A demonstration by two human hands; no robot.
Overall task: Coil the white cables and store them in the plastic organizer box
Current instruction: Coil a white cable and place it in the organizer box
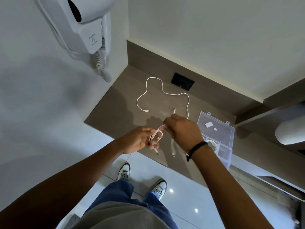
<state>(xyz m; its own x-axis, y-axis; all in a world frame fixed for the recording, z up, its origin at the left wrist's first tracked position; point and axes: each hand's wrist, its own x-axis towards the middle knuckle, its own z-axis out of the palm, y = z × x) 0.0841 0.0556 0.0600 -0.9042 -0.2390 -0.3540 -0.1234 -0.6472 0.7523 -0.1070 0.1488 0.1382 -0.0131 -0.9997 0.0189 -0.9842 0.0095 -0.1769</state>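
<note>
My left hand (140,140) holds a small coil of white cable (156,136) looped around its fingers, one plug hanging below. My right hand (183,131) pinches the same cable's strand just right of the coil, above the counter's front part. A second white cable (162,90) lies loose and wavy on the brown counter (118,103) behind my hands, both plugs showing. The clear plastic organizer box (221,144) stands open at the right, lid (216,128) tipped back, with a coiled white cable (212,143) in one compartment, partly hidden by my right wrist.
A white wall hair dryer (85,28) with a spiral cord hangs at the upper left. A black socket plate (182,81) sits in the counter's back wall. A white rounded object (290,131) lies at the right edge. Glossy floor tiles and my shoes are below.
</note>
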